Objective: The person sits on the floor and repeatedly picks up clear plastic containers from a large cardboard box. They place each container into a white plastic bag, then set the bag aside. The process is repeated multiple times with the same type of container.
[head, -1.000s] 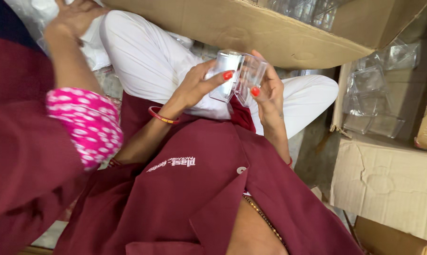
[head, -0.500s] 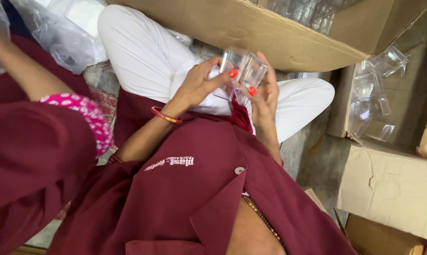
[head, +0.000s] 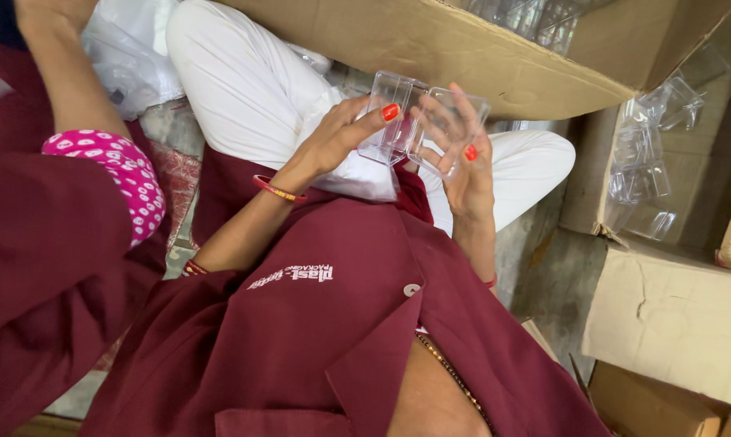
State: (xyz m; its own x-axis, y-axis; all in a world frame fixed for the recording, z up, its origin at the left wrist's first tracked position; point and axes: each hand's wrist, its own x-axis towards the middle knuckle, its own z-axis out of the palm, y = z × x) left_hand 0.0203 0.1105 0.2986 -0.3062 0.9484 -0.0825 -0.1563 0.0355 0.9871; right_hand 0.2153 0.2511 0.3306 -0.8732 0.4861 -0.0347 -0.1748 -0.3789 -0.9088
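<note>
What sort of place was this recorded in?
Probably a packing workshop, worked seated on the floor: clear plastic boxes fill open cardboard cartons, and the hands, left hand and right hand, hold one clear box.

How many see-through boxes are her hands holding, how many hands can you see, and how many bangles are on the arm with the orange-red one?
Clear plastic boxes held: 2, one in the left hand, one in the right hand
Hands holding boxes: 2
Orange-red bangle on left wrist: 1
Total: 5
</note>
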